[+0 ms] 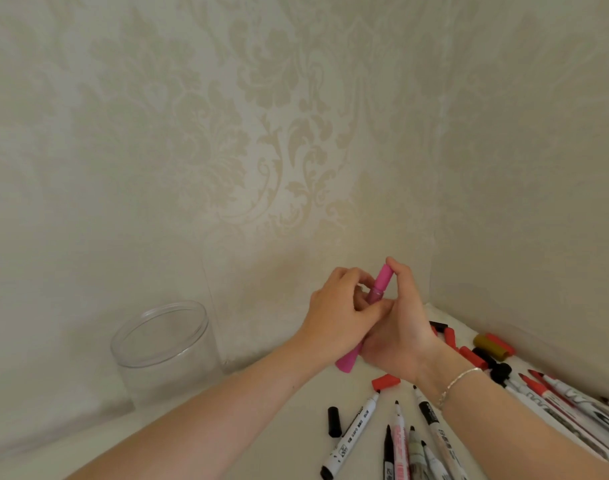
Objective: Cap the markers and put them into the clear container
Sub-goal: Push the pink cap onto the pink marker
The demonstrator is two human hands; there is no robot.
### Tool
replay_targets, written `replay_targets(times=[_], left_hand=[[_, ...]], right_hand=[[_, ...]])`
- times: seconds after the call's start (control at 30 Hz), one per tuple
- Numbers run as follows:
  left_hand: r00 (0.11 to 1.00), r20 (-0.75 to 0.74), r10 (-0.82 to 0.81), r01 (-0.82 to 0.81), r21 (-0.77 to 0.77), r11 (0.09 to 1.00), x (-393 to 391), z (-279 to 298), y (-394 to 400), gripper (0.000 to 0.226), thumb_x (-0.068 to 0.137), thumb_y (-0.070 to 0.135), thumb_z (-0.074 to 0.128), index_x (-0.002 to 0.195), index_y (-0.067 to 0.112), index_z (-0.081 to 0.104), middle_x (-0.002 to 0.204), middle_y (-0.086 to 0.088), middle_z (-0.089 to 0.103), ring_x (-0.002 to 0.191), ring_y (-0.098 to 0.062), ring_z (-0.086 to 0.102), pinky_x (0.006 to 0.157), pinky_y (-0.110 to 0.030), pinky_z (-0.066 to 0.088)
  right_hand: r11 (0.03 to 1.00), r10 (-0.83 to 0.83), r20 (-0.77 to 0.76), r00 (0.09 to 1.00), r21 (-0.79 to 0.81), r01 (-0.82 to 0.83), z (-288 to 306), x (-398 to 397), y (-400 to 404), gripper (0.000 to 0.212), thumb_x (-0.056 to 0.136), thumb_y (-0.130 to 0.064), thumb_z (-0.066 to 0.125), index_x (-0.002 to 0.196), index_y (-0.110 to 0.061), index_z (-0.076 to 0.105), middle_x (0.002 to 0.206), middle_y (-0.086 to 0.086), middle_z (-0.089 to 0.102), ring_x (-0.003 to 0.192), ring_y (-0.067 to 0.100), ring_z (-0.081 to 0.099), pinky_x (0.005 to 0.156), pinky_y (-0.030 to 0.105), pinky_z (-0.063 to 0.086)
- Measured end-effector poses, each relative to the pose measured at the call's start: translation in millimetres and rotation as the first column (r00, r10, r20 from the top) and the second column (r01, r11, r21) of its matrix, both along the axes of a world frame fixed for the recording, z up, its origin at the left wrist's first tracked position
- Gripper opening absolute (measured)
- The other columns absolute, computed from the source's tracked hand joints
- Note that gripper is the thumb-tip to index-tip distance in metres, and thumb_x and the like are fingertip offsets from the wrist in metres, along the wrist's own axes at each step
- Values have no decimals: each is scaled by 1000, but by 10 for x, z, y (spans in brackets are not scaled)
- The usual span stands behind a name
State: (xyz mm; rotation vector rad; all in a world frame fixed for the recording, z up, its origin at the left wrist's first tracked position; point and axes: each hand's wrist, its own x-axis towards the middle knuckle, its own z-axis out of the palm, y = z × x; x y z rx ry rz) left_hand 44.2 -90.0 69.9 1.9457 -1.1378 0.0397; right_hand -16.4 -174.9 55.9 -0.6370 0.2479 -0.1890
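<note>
Closest to the camera there's a fan of uncapped markers point(351, 436) lying on the white table point(289, 431). They have smooth white plastic barrels with print and bare dark tips; I count about six in this bunch, and more with red tips point(552, 398) go off the right edge. One loose black cap point(334, 421) lies just left of them and a red cap point(385, 382) a bit further in.

Above that, both hands meet around a pink marker point(372, 308) tilted nearly upright. The left hand point(341, 313) has its fingers curled round the barrel, and the right hand point(405, 327) pinches the pink cap point(383, 276) at the top. There's a thin silver bracelet point(460, 382) on the right wrist.

Further right is a pile of red, black and olive caps point(483, 351), too jumbled to count.

The clear container point(164, 351), a round see-through plastic tub with an open top, stands well apart on the left, by the floral wallpaper point(261, 133).
</note>
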Motion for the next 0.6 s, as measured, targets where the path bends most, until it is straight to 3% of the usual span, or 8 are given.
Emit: replay_targets(times=[0.1, 0.23, 0.33, 0.6], left_hand=[[992, -76, -98, 100, 23, 995, -25, -13, 50, 23, 89, 34, 63, 110, 24, 61, 102, 6, 56, 90, -5, 57, 85, -23, 47], [974, -178, -140, 129, -68, 989, -38, -27, 62, 18, 92, 31, 60, 107, 23, 68, 82, 2, 64, 72, -12, 64, 71, -30, 57], [956, -246, -161, 144, -85, 986, -31, -14, 48, 17, 93, 26, 60, 105, 19, 70, 74, 3, 64, 60, -7, 63, 59, -21, 53], [940, -295, -172, 148, -101, 984, -51, -31, 8, 17, 93, 26, 61, 105, 18, 70, 83, -6, 71, 71, -17, 70, 65, -27, 58]], right_hand=[[995, 11, -15, 1000, -101, -12, -31, 5, -42, 53, 64, -65, 62, 61, -15, 42, 71, 2, 40, 83, 21, 46, 84, 36, 40], [990, -6, 2, 1000, -137, 7, -82, 28, -83, 51, 65, -62, 60, 65, -14, 44, 69, 5, 40, 73, 21, 44, 84, 37, 33], [988, -30, 8, 1000, -154, 30, -94, 30, -96, 52, 70, -61, 56, 59, -12, 45, 65, 6, 37, 68, 22, 39, 83, 40, 28], [980, -106, 0, 994, -170, 104, -96, 27, -70, 52, 78, -57, 49, 53, -12, 42, 59, 5, 38, 62, 20, 40, 74, 36, 32]])
